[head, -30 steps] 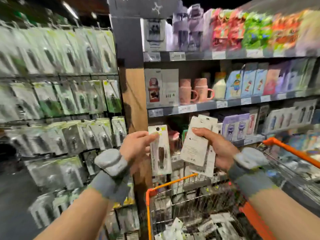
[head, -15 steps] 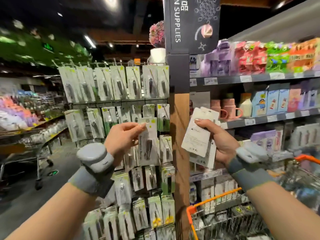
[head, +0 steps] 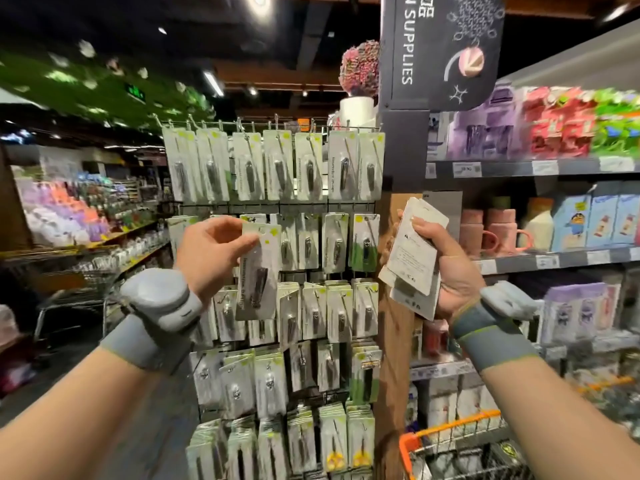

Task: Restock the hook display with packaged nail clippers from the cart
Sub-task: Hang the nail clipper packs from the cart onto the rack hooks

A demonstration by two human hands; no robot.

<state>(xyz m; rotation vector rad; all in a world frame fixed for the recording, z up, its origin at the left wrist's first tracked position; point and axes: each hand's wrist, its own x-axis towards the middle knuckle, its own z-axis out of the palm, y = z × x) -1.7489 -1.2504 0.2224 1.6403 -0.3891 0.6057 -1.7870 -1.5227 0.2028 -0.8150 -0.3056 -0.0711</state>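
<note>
Moved: your left hand (head: 211, 252) has lifted its pack (head: 259, 271) nearer the display (head: 277, 206).
Left fingers: pinching pack's top edge.
Right hand (head: 446, 271): fingers clamped on spare stack (head: 412, 258).
Next: find the free hook beyond your fingertips, thread the hole squarely.
Cart (head: 450, 441): below right hand.

dark hanging sign (head: 440, 50), vert. txt "N SUPPLIES", rest cut off

The cart (head: 450, 445) is cut off by the bottom edge, its contents a blur. The stack (head: 412, 258) in the right hand (head: 450, 271) shows only card backs; how many packs cannot be told. Print on the hanging packs (head: 277, 164) is too small to read.
</note>
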